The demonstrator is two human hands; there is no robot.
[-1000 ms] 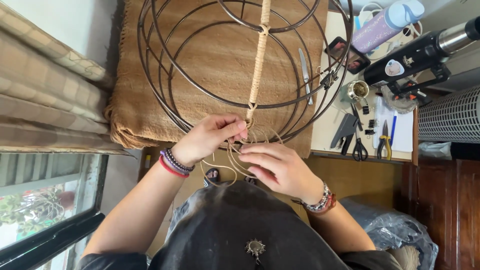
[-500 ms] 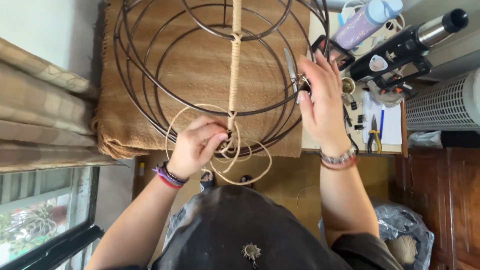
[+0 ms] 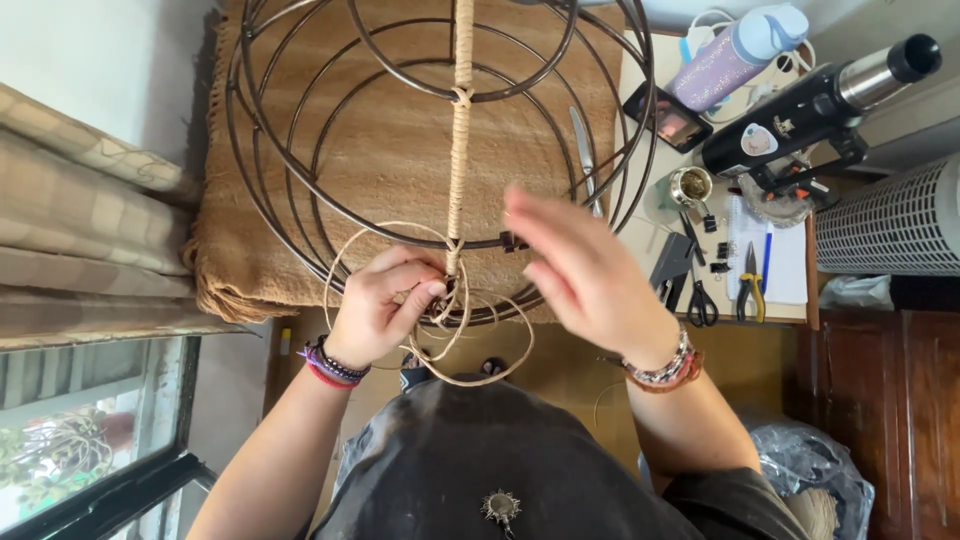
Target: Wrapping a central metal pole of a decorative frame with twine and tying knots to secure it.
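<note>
Head view, looking straight down. A domed wire frame (image 3: 330, 190) of dark metal rings rests on a folded tan burlap mat (image 3: 400, 130) on the table; its far side is cut off by the top edge of the picture. One rib, wrapped in pale cord (image 3: 459, 150), runs straight away from the person: long axis near to far, the near end at the lowest rings, the far end passing out of view at the top. Two knots show on it where it crosses rings.

Left hand (image 3: 385, 300): clenched at the near end of the wrapped rib, thumb and fingertips pinching the cord against the rim. Loose cord (image 3: 470, 360) hangs in several loops below the hand, over the table edge, just above the person's dark apron (image 3: 480, 450).

Right hand (image 3: 585, 270): in the air above the frame's near right side, fingers spread, heavily blurred. Something small and dark (image 3: 513, 241) sits at its fingertips by a ring; whether the hand grips it, cannot tell.

Right of the mat, well apart from the hands: table knife (image 3: 582, 140), scissors (image 3: 700, 300), pliers (image 3: 750, 280), purple bottle (image 3: 735, 50), black flask (image 3: 815, 100). Small clips near them are too small to make out well.
</note>
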